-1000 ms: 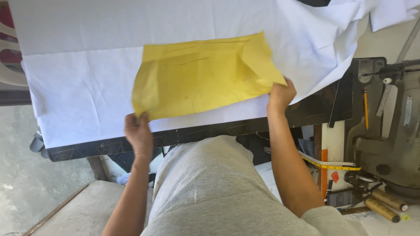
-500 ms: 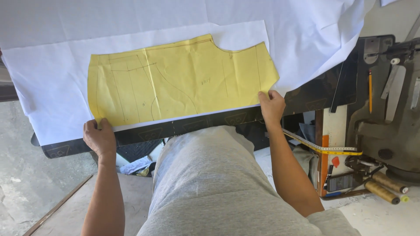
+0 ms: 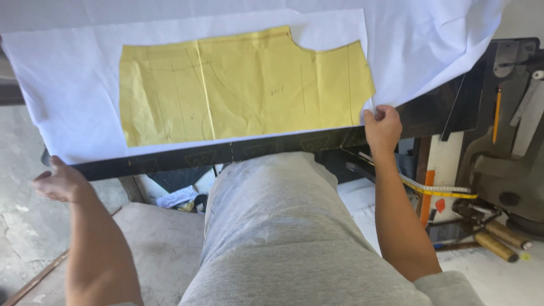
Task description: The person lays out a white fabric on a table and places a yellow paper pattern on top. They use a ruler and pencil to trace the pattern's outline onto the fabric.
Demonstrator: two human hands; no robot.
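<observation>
My yellow paper pattern [image 3: 243, 88] lies spread flat on the white fabric [image 3: 73, 102], nothing marked or cut yet; my right hand [image 3: 382, 127] pinches the fabric's near corner, my left hand [image 3: 59, 181] grips its left edge at the black table edge [image 3: 226, 152]

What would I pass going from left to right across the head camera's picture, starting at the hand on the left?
Left hand at the edge of the white fabric → yellow paper pattern lying on it → right hand at the fabric's lower right edge → yellow measuring tape → orange pencil.
</observation>
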